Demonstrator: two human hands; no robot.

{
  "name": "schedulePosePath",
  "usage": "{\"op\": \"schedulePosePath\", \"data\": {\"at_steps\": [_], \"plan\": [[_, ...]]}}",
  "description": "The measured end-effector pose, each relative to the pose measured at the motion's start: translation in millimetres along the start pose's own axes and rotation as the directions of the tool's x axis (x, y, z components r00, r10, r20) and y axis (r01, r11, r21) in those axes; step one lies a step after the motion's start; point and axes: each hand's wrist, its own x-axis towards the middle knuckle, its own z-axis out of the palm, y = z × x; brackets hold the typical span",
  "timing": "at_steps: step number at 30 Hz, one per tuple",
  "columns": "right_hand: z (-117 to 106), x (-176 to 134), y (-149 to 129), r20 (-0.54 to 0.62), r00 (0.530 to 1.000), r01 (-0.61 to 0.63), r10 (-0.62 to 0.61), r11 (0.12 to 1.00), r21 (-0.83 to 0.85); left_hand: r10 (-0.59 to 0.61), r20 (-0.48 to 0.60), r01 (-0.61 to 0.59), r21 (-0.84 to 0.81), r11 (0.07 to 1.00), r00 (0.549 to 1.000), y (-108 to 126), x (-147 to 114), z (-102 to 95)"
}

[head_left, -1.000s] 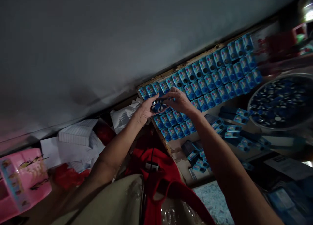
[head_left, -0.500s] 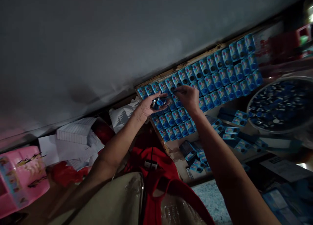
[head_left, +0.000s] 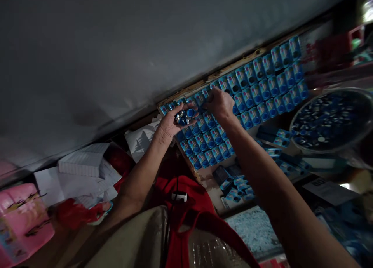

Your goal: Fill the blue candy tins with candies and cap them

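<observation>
My left hand [head_left: 168, 125] lies palm up, its fingers partly curled around several small round blue-and-silver pieces [head_left: 183, 118]. Just right of it, my right hand [head_left: 220, 104] is closed in a pinch over the upper rows of small blue packs [head_left: 255, 92]. Its fingertips point down at a pack, and whatever they pinch is hidden. The packs lie in slanting rows on a board [head_left: 201, 90]. Many in the lower rows show a bright blue round at one end; those of the top row show a dark round there.
A wide bowl [head_left: 294, 138] of blue-and-silver pieces stands at the right. Loose blue packs [head_left: 233, 182] lie below the rows. White paper stacks [head_left: 83, 159] and a pink plastic object [head_left: 26, 225] are at the left. A grey wall [head_left: 116, 58] rises behind the board.
My right hand has moved slightly up and left, its fingertips now down at a pack. My left hand has shifted slightly left, still holding the pieces. The view has shifted a little.
</observation>
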Motion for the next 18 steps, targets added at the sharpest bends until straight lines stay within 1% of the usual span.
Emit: {"op": "schedulePosePath", "data": {"at_steps": [3, 5, 6, 8, 10, 11, 13, 15, 17, 18], "plan": [[-2, -5, 0, -0.001, 1.0, 0.022, -0.022, 1.0, 0.016, -0.008, -0.028, 0.008, 0.011, 1.0, 1.0, 0, -3, 4.5], [-5, -15, -2, -0.03, 0.996, 0.086, -0.084, 0.992, 0.089, -0.027, -0.044, 0.028, 0.019, 0.999, 0.999, -1, -5, 6.7], [-5, -22, -3, -0.063, 0.989, 0.143, -0.135, 0.978, 0.152, -0.037, -0.049, 0.038, 0.023, 0.999, 0.998, -2, -6, 7.0], [-4, -36, -2, -0.117, 0.961, 0.276, -0.252, 0.918, 0.286, -0.049, -0.061, 0.051, 0.029, 0.998, 0.997, -5, -5, 6.1], [0, -48, 0, -0.111, 0.924, 0.38, -0.367, 0.842, 0.383, -0.048, -0.102, 0.051, 0.024, 0.998, 0.994, -9, -1, 5.2], [2, -52, 1, -0.098, 0.909, 0.408, -0.405, 0.817, 0.409, -0.044, -0.132, 0.047, 0.017, 0.999, 0.99, -12, 1, 5.4], [8, -58, 4, -0.083, 0.898, 0.423, -0.433, 0.794, 0.437, -0.034, -0.194, 0.035, 0.002, 0.999, 0.98, -17, 4, 7.9], [12, -61, 6, -0.094, 0.899, 0.421, -0.428, 0.781, 0.462, -0.028, -0.242, 0.027, -0.007, 1.0, 0.97, -23, 5, 11.9], [13, -63, 9, -0.109, 0.904, 0.411, -0.414, 0.766, 0.495, -0.037, -0.251, 0.037, -0.007, 0.999, 0.967, -27, 5, 15.5], [11, -63, 11, -0.123, 0.915, 0.392, -0.385, 0.77, 0.504, -0.055, -0.232, 0.056, -0.004, 0.998, 0.971, -29, 4, 16.7]]}}
